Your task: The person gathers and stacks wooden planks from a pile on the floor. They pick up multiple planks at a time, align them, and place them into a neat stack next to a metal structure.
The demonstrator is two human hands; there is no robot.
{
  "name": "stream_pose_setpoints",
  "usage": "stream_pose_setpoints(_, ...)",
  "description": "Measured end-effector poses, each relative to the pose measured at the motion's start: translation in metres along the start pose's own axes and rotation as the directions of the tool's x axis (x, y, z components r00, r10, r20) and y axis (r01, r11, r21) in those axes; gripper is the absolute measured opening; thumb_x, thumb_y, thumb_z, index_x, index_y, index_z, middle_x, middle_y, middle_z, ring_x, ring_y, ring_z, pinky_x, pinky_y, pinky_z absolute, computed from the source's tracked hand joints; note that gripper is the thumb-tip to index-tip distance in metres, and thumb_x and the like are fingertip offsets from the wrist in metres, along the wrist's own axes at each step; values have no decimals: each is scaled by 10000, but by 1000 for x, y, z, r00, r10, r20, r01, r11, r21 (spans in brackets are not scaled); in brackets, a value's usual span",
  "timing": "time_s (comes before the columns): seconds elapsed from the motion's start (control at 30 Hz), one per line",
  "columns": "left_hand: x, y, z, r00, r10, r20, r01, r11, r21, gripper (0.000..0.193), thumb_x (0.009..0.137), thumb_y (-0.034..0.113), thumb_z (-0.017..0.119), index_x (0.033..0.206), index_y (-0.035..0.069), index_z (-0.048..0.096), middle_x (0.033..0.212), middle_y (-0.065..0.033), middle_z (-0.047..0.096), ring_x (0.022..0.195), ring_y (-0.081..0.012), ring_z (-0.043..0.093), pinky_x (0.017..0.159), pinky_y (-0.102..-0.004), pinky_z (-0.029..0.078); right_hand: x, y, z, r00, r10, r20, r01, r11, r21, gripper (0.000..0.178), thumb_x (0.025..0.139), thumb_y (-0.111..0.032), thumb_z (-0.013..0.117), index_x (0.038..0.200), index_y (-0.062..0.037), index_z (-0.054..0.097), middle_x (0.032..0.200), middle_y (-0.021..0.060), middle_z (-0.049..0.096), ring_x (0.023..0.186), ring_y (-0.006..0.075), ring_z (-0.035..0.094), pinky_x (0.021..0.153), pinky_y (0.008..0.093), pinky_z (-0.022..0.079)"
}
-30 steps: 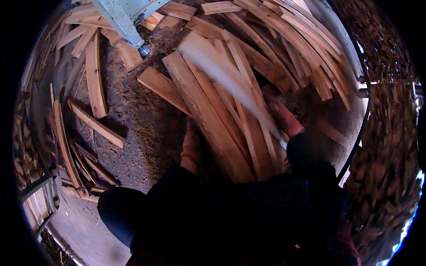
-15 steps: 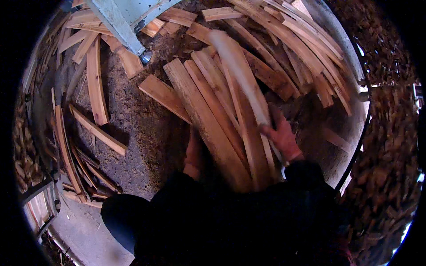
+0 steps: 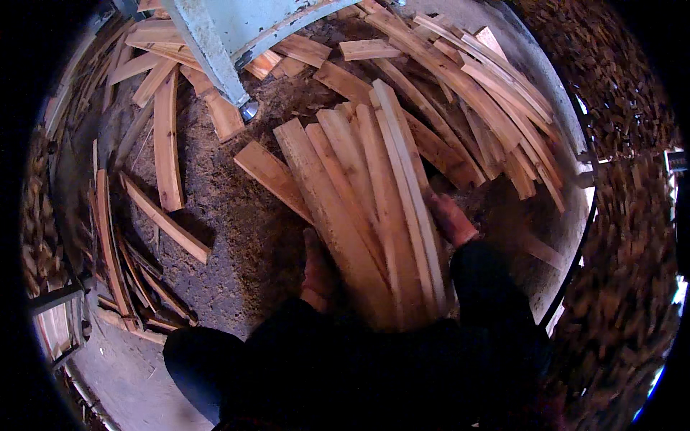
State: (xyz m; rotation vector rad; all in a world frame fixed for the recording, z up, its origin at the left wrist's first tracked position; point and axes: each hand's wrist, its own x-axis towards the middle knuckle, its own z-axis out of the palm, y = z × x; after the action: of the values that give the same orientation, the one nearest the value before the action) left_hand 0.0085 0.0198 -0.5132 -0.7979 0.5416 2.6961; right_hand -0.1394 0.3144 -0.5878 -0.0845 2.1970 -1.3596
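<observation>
The left hand (image 3: 315, 269) and right hand (image 3: 449, 219) are standing apart, a fanned bundle of planks (image 3: 384, 223) lying between them, the right touching its outer edge, though whether either is clamping down I can't tell. Sawdust-strewn floor (image 3: 237, 223) is stretching out left of the left hand, a short plank (image 3: 273, 176) is jutting just ahead of it, and a board pile (image 3: 474, 90) is crowding the room beyond the right.

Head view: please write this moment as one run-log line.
left hand: at left side of plank bundle | right hand: at its right side | blue metal leg: ahead
</observation>
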Motion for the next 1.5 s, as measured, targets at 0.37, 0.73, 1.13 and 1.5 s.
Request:
stream_pose_setpoints(0.37,-1,8,-59,980,180,-87,-161,969,186,741,931,666,308,1423,114,367,1434,-121,389,1279,-334,404,1095,-436,291,50,60,77,959,-174,224,-114,487,866,604,958,-481,530,1372,-43,496,1377,62,518,1240,182,480,1059,304,376)
stream_pose_setpoints(0.73,-32,9,-84,959,216,-182,-181,965,190,702,917,644,353,1351,96,410,1340,-134,431,1209,-337,442,1041,-436,322,-18,-73,102,923,230,308,-310,919,245,660,930,-541,541,1360,-41,506,1327,105,564,1172,194,541,1004,336,433)
stream_pose_setpoints(1.13,-47,1,-80,951,196,-240,-132,958,256,662,900,619,402,1273,75,457,1237,-149,477,1133,-341,484,983,-436,356,-26,-65,118,977,92,193,-180,840,512,605,962,-479,513,1370,-33,497,1353,75,533,1204,185,502,1041,323,384)
stream_pose_setpoints(1.5,-155,-44,-1,909,37,-414,257,734,629,628,886,596,447,1202,56,500,1143,-163,519,1063,-345,522,930,-437,387,-160,-234,14,968,64,244,-231,617,752,560,952,-456,540,1344,-57,527,1280,61,584,1122,158,550,1001,326,421)
